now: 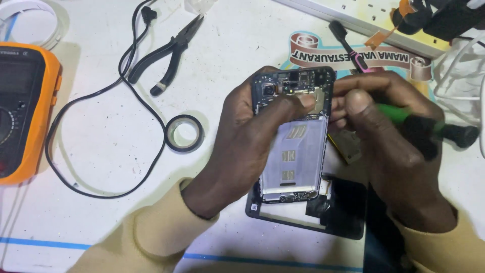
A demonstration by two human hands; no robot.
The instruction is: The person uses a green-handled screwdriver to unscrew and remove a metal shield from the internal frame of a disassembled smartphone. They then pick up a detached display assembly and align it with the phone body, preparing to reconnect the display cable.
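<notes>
An opened phone (295,151) lies back-up on the white table, its silver battery and dark circuit board exposed. My left hand (242,146) grips the phone from its left side, thumb pressed across the upper board. My right hand (389,146) holds a green-and-black screwdriver (429,126), its tip hidden behind my fingers at the phone's upper right edge. A dark removed back cover (343,207) lies beside the phone's lower right.
Orange multimeter (22,111) at the left edge with a black lead (101,96) looping across the table. Black pliers (169,55), a roll of black tape (185,133), a small brush (348,43), a white power strip (364,15) and a white tape roll (30,15) lie around.
</notes>
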